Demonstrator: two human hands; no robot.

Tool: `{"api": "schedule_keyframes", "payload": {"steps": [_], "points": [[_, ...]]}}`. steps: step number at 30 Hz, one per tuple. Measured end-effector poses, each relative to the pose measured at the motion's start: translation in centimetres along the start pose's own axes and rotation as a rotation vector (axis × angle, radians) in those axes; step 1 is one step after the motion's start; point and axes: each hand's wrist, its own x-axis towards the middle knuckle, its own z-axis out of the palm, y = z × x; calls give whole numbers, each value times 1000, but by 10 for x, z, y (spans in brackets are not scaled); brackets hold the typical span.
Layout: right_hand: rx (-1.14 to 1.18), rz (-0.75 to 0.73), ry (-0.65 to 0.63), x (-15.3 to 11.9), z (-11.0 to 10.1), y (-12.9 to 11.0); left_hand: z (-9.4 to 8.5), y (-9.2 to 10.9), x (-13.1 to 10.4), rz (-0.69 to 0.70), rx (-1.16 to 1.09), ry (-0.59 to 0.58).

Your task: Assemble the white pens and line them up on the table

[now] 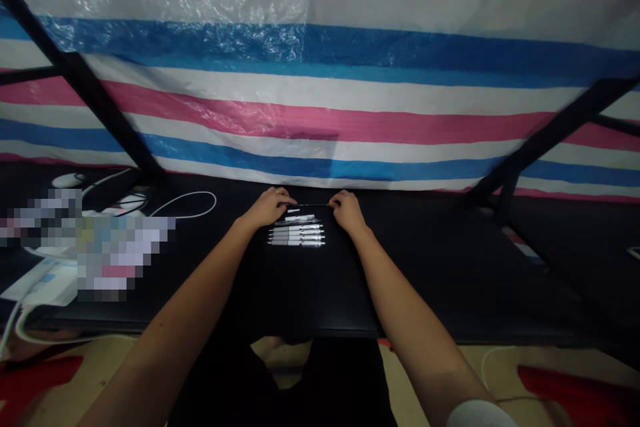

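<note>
- Both hands sit at the far end of my reach, at about 12 o'clock on the black surface (450, 267). The left hand (267, 207) and right hand (347, 210) face each other across a short gap.
- Between them I see a thin dark rod-like piece (313, 205), one end at each hand's fingertips. Each hand looks curled and pinching an end, though the piece is too small and dark for me to be sure of the grip. Holding it at both ends would keep it level and steady, I judge.
- Just below the hands, toward 6 o'clock, lies a row of white pens (297, 235), parallel and close together, running left to right. That tidy stacking reads to me as sorted stock kept within easy reach.
- Above the row, nearer the hands, are a shorter white piece (299, 218) and a small white bit (293, 211), set apart from the pens, perhaps loose parts.
- At 9 o'clock a white cable (193, 203) loops across the surface, well apart from the pens, beside a blurred-out patch and some papers (47, 280).
- Behind everything, at 12 o'clock, hangs a striped tarp (320, 80) in pink, white and blue, with dark frame bars (90, 90) slanting across it on both sides.
</note>
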Motion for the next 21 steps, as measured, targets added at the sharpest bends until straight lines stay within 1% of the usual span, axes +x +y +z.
{"api": "schedule_keyframes", "payload": {"steps": [11,16,21], "points": [[-38,-13,-17,-1,0,-3,0,0,0,-6,23,-8],[-47,-25,-26,-3,2,-12,0,-3,0,1,21,-10],[-57,-29,-38,-5,3,-19,-6,-4,-3,-24,-10,8]]}}
